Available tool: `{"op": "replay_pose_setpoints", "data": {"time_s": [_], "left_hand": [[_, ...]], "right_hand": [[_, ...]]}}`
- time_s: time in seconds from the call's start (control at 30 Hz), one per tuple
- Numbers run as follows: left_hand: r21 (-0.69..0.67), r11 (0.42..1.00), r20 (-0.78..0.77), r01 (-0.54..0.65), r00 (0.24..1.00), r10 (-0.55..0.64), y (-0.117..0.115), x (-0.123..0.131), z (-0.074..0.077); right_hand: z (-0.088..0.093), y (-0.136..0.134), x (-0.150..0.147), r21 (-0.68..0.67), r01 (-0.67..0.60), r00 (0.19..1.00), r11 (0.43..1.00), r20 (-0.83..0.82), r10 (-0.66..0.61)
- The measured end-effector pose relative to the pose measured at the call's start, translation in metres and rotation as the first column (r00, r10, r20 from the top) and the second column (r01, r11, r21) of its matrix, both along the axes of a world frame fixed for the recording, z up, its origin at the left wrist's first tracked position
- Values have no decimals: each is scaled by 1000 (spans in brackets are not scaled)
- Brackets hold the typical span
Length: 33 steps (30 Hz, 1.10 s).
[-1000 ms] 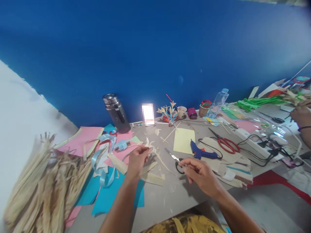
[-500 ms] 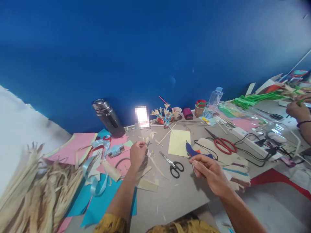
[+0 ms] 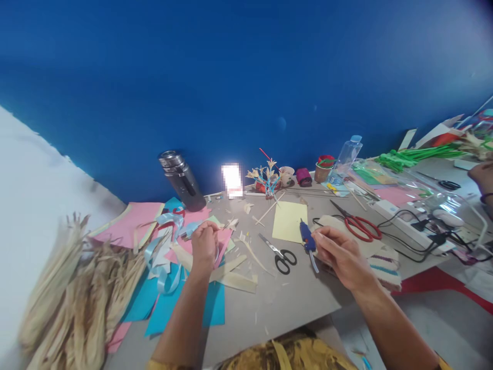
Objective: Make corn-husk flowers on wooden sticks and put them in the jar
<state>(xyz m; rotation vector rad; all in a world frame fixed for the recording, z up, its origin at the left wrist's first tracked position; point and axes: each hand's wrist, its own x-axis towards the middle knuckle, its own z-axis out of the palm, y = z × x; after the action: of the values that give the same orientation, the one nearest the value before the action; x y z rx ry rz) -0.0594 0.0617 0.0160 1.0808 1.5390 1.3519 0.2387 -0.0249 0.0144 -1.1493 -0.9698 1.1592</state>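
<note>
My left hand (image 3: 206,244) is closed in a pinch over the pink and blue papers, with a small pale corn husk piece (image 3: 231,224) at its fingertips. My right hand (image 3: 341,254) has its fingers closed at the handle side of a blue glue gun (image 3: 307,237), whose nozzle points away from me; the handle is hidden behind the fingers. A clear glue stick (image 3: 314,263) sticks out of its rear. Between my hands lie black-handled scissors (image 3: 280,255) and cut husk strips (image 3: 239,281). Farther back stand husk flowers (image 3: 266,177) on blue stems.
Dried corn husks (image 3: 82,303) are heaped at left. A dark flask (image 3: 183,181) stands by the wall. Yellow paper (image 3: 289,221), red-handled scissors (image 3: 362,228), a power strip (image 3: 412,231) with cords and a plastic bottle (image 3: 346,159) are at right. Another person's hand (image 3: 481,177) shows at the right edge.
The glue gun has turned more lengthwise, and my right fingers have moved from its rear to its handle side. My left hand has shifted left and a little nearer. The view has swung slightly left.
</note>
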Motion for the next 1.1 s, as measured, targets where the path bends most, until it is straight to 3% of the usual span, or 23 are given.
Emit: {"op": "replay_pose_setpoints", "data": {"time_s": [0.1, 0.17, 0.2, 0.27, 0.33, 0.43, 0.6, 0.7, 0.87, 0.93, 1.0, 1.1], "left_hand": [[2, 996, 190, 92, 978, -91, -23, 0, 28], [53, 955, 474, 291, 835, -280, -45, -1, 55], [77, 929, 522, 361, 780, -346, -57, -1, 69], [137, 865, 492, 483, 724, -483, -73, 4, 90], [162, 860, 404, 483, 763, -505, -78, 19, 99], [112, 877, 304, 468, 824, -478, -67, 53, 86], [20, 809, 431, 587, 725, -537, -44, 89, 41], [20, 789, 434, 614, 706, -560, -39, 90, 27], [15, 770, 493, 638, 666, -560, -28, 82, 22], [-1, 811, 495, 585, 705, -508, -20, 77, 20], [-5, 858, 491, 513, 749, -445, -12, 71, 18], [-16, 900, 491, 436, 787, -373, -4, 63, 13]], "right_hand": [[10, 2, -2, 43, -7, 999, 999, 50, 5], [20, 4, -2, 86, 8, 998, 996, 67, -14], [26, 5, -2, 107, 16, 997, 994, 69, -23], [39, 9, -6, 136, 19, 997, 991, 72, -29], [50, 15, -15, 147, -17, 996, 989, 92, 3], [61, 24, -35, 150, -104, 982, 983, 171, 78], [58, 39, -54, 184, -145, 943, 972, 322, 80], [52, 46, -53, 145, -200, 932, 969, 334, 142], [51, 71, -46, 55, -328, 867, 943, 414, 278], [55, 93, -39, -15, -360, 818, 933, 475, 323], [58, 124, -30, -57, -288, 781, 956, 563, 269], [56, 177, -16, -78, -198, 789, 977, 579, 207]]}}
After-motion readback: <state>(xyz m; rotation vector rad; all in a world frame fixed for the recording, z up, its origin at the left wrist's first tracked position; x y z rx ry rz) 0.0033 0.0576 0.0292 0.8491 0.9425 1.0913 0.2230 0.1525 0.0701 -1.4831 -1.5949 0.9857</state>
